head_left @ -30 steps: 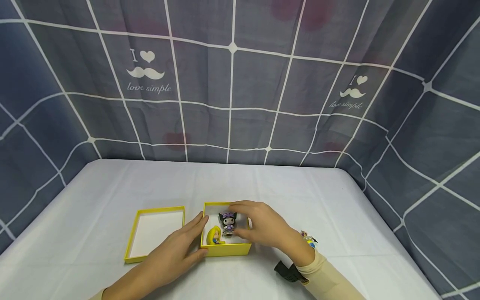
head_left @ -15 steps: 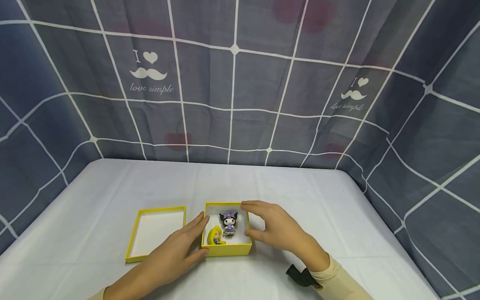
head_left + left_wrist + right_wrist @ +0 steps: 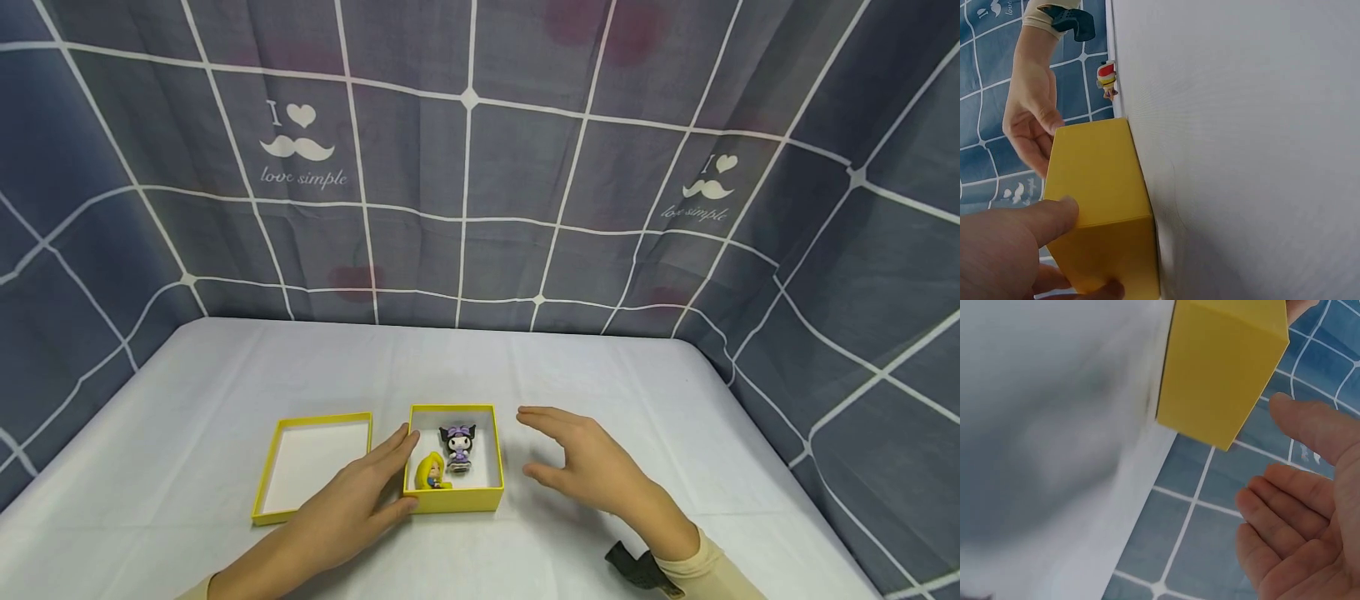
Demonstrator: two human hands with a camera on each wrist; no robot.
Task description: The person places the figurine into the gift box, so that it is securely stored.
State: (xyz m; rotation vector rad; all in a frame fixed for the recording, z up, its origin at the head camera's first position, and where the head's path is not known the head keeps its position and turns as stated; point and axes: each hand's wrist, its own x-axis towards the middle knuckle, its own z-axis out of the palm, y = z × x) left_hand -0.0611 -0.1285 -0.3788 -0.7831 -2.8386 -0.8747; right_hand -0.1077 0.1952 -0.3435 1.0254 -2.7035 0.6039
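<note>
The left hand [image 3: 356,500] grips a corner of the smooth, straight-walled yellow box [image 3: 457,500]; the right hand [image 3: 588,462] hangs empty, thumb and fingers apart. Inside are rounded yellow-haired [image 3: 430,472] and pointy-eared figurines [image 3: 457,448]; a shallow lid [image 3: 315,458] lies left on white cloth [image 3: 600,375].

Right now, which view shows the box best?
Head: it shows the box from above, open, with the black-eared figure and yellow-haired figure inside; the left hand covers a bit of its left side. Left wrist: two outer walls, partly behind that hand. Right wrist: outer walls only, cut off at the top.
</note>
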